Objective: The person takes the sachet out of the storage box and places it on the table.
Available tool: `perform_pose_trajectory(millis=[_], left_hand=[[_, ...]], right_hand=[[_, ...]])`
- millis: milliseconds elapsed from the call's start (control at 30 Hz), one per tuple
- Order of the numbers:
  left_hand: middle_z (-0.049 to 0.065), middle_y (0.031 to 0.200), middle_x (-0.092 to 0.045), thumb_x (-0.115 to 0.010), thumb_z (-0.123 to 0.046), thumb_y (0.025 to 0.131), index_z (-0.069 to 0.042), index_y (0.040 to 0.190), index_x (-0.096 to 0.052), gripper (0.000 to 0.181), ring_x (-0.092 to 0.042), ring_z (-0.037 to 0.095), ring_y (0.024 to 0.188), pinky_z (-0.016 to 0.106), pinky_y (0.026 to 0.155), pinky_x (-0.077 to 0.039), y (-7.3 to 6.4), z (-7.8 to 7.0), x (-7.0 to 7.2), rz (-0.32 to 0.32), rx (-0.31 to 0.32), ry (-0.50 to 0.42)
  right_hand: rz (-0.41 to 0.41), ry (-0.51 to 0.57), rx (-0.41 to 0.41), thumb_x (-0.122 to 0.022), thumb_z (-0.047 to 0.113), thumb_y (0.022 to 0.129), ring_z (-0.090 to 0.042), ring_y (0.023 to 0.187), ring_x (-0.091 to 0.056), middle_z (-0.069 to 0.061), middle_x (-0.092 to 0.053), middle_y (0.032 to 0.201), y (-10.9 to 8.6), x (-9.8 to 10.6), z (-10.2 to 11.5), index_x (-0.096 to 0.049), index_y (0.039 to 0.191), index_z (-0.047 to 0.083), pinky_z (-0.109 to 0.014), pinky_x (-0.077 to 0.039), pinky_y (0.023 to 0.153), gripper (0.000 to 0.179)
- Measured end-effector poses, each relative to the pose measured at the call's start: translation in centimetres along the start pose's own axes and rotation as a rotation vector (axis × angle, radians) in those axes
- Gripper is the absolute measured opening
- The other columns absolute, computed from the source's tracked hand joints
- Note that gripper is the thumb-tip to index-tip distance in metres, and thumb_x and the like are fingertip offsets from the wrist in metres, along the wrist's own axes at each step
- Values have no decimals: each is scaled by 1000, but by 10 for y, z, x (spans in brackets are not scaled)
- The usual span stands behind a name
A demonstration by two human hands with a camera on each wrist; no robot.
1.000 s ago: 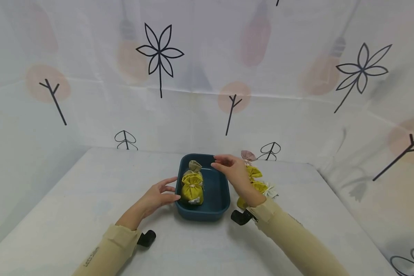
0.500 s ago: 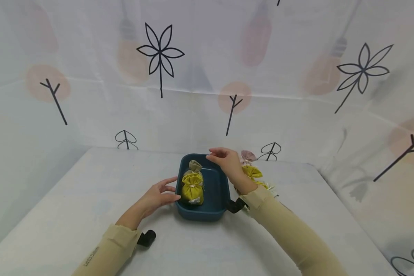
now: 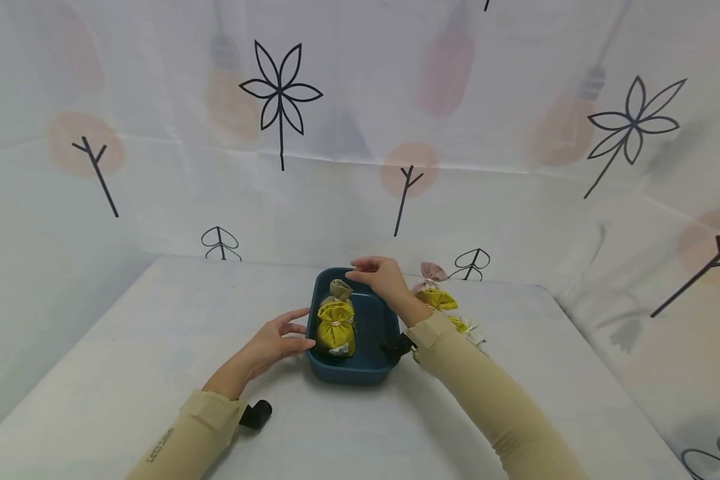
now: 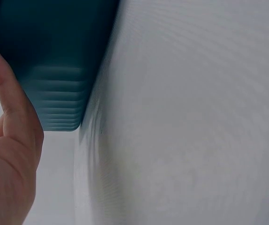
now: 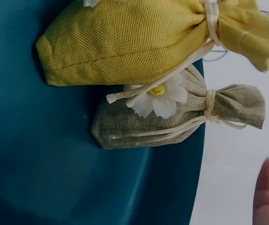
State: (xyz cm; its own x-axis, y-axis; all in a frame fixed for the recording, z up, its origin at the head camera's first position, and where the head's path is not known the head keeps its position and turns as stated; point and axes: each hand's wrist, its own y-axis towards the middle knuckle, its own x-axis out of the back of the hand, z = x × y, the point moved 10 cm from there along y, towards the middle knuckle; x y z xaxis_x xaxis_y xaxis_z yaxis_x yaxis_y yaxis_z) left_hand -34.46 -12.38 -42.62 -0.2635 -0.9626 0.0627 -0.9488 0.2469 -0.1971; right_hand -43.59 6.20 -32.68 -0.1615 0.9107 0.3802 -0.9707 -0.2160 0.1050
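Observation:
My left hand (image 3: 279, 339) rests against the left side of a dark teal box (image 3: 372, 333), its thumb and fingers spread and fairly straight. In the left wrist view the thumb (image 4: 12, 93) lies along the box's outer wall, tip at the rim. Inside the box, on its left side, a yellow drawstring pouch (image 3: 335, 339) sits in front of a grey-beige drawstring pouch (image 3: 340, 289) with a white cloth flower. Over the far right part of the box hovers my right hand (image 3: 384, 281), fingers and thumb apart and nothing between them. Its fingertips (image 5: 268, 183) show beyond the grey pouch's gathered top.
Right of the box, partly behind my right arm, lie more pouches: a pink one (image 3: 433, 273), a yellow one (image 3: 438, 299) and something with a white flower (image 3: 471, 331). A patterned cloth backdrop (image 3: 336, 200) rises behind the white table (image 3: 126, 373).
My right hand has moved left from the box's right rim, over its far part, bringing the forearm across the pouches on the right. The left hand and the box stay put.

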Motion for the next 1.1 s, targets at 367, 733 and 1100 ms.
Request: perform_pose_trajectory(millis=[367,733,1100], left_hand=[[16,120,-50,-75,-17,80,-17,143,-37,74,-57,20,93,35,85,-50,-2,-3,-1,1,-5,-5],[16,119,-51,-77,-18,78,-18,142,-39,74,-58,21,93,33,84,-50,-1,-1,0,-6,1,-5],[14,117,-53,-78,-19,76,-20,142,-40,76,-58,21,93,34,84,-50,-1,-1,0,-21,8,-9]], right_hand=[[208,-56,-24,-75,13,80,-20,97,-58,-8,-65,103,0,-28,-7,-65,114,3,-36,-47,89,37],[204,-70,-33,-72,14,83,-21,96,-58,-6,-66,99,2,-33,-12,-68,107,4,-39,-45,91,27],[151,-28,-36,-67,10,87,-21,93,-58,-9,-65,98,1,-29,-13,-68,104,1,-40,-45,91,20]])
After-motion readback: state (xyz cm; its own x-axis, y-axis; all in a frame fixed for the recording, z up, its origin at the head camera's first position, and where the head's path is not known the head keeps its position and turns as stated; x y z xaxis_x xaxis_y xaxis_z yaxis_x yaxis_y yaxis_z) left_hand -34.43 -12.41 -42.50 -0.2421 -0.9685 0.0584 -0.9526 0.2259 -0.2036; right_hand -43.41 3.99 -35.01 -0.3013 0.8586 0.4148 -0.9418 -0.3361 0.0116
